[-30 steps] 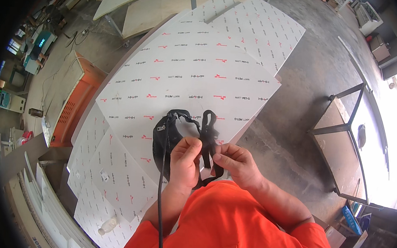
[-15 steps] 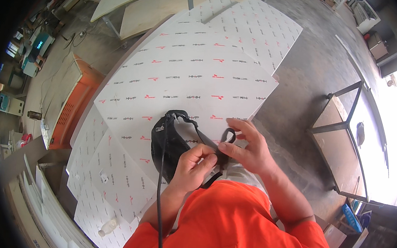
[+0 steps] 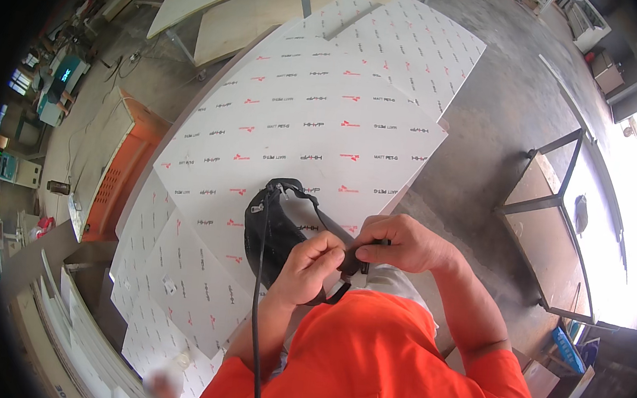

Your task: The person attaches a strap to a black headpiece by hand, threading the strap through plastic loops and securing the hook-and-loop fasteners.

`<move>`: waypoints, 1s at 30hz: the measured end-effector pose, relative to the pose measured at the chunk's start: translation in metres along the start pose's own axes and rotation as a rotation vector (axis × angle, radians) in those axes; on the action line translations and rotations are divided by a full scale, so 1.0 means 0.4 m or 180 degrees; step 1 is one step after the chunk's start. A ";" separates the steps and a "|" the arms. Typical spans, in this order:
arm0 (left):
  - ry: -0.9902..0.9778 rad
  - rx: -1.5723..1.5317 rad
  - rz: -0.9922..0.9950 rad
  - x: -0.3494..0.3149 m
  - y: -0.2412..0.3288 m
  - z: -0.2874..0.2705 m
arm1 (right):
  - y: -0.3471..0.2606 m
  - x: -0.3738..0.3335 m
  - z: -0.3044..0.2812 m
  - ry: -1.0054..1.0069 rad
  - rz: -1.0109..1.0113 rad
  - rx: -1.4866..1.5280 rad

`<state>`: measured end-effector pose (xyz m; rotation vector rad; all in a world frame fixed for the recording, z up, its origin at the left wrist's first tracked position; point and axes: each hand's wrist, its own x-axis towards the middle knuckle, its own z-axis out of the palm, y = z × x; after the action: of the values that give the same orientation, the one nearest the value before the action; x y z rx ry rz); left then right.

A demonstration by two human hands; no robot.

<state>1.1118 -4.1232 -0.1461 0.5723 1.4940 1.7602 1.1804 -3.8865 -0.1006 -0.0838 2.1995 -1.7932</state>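
A black fabric bag with a zip and a gaping top lies on the near part of the white printed sheets. My left hand is closed, thumb against forefinger, pinching the bag's black strap at its right side. Close beside it, my right hand is closed on the same strap, its fingers curled and hiding the strap's end. A black cable runs from the bag down over my left forearm.
A clear bottle stands at the lower left, beside a blurred part of another person. An orange metal panel is left of the sheets. A dark metal frame stands to the right, and pale boards lie beyond.
My right hand's spread fingers have curled in and closed on the strap, and its raised loop is now hidden. Part of another person has appeared at the lower left by the bottle.
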 end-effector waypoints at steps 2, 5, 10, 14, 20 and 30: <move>-0.0002 0.0030 -0.0034 0.005 -0.009 -0.004 | -0.002 -0.004 0.007 0.0192 -0.0088 -0.0206; 0.0146 -0.0121 -0.0048 0.008 -0.017 0.004 | 0.020 -0.017 0.041 0.0840 -0.0590 -0.0619; 0.0645 0.0463 0.0291 -0.003 -0.021 0.096 | 0.045 -0.056 0.128 0.1876 0.0127 -0.0094; 0.0759 0.2486 0.1562 -0.010 -0.038 0.100 | 0.034 -0.072 0.147 0.1711 0.0109 0.0164; 0.0673 0.1857 0.1304 -0.026 -0.014 0.083 | 0.063 -0.073 0.147 0.1413 0.0435 0.1343; 0.0966 0.2066 0.1683 -0.048 0.051 0.043 | 0.072 -0.087 0.124 0.2278 0.0567 0.2566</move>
<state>1.1314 -4.1279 -0.1203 1.1484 2.3153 1.7692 1.2308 -3.9190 -0.1302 1.0191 1.5399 -2.7076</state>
